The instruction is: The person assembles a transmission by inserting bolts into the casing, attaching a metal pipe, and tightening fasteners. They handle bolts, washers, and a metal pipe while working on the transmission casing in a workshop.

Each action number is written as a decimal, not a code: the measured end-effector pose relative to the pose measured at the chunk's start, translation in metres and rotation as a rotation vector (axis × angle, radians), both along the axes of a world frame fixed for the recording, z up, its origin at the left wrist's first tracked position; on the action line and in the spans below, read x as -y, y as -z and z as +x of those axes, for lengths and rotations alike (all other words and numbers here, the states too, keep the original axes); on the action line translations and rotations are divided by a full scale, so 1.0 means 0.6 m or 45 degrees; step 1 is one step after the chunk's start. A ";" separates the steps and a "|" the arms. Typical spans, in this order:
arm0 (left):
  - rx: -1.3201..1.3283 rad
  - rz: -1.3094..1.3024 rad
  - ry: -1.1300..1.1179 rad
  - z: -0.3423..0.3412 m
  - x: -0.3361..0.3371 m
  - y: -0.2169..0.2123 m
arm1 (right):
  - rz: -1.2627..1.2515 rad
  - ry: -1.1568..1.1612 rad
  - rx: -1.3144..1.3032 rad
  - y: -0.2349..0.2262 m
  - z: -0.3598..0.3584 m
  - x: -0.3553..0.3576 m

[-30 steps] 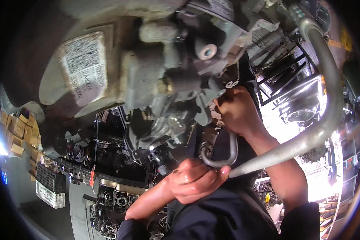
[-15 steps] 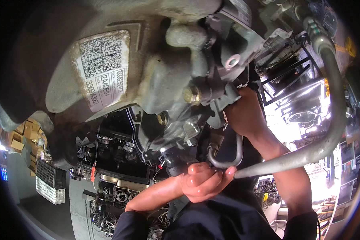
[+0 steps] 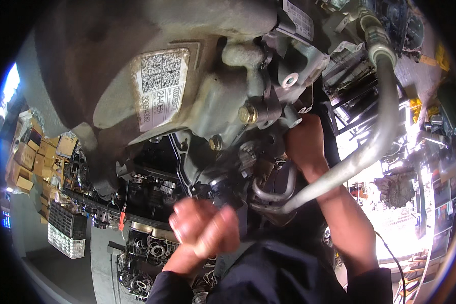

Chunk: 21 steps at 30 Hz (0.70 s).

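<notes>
A large, grimy cast-metal housing fills the upper part of the view. It bears a worn white label and a brass-coloured bolt. At its right side is my right hand, with the fingers hidden behind the metal. A thick grey metal pipe curves down in front of my right forearm. Its lower end lies near a bent U-shaped tube. My left hand is smeared by motion below a black connector, apart from the pipe, and its fingers cannot be read.
Cardboard boxes and a black-and-white plastic crate stand at the far left. Below the housing is a rack with metal parts and coiled cables. An orange-handled tool hangs there. Bright light comes from the right.
My left hand has come off the pipe and moved left. The pipe's lower end now sits closer to the U-shaped tube. The view has shifted slightly; my right hand stays by the housing.
</notes>
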<state>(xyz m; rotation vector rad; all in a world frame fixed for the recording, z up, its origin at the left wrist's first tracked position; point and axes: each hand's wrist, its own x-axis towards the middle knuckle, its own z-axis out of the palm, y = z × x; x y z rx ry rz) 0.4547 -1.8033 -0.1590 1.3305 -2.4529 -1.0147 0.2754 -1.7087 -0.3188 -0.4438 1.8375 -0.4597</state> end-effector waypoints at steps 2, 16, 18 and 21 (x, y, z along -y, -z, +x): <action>0.194 -0.162 -0.071 0.002 -0.007 0.022 | -0.317 -0.287 -0.190 0.009 -0.003 -0.003; 0.117 -0.106 0.211 -0.021 -0.035 0.052 | 0.385 -0.031 0.078 0.003 -0.016 0.016; 0.128 -0.208 0.149 -0.033 -0.036 0.054 | 0.019 -0.219 0.050 0.011 -0.017 0.008; 0.184 -0.186 0.163 -0.043 -0.034 0.051 | 0.014 -0.317 -0.084 0.020 -0.009 0.003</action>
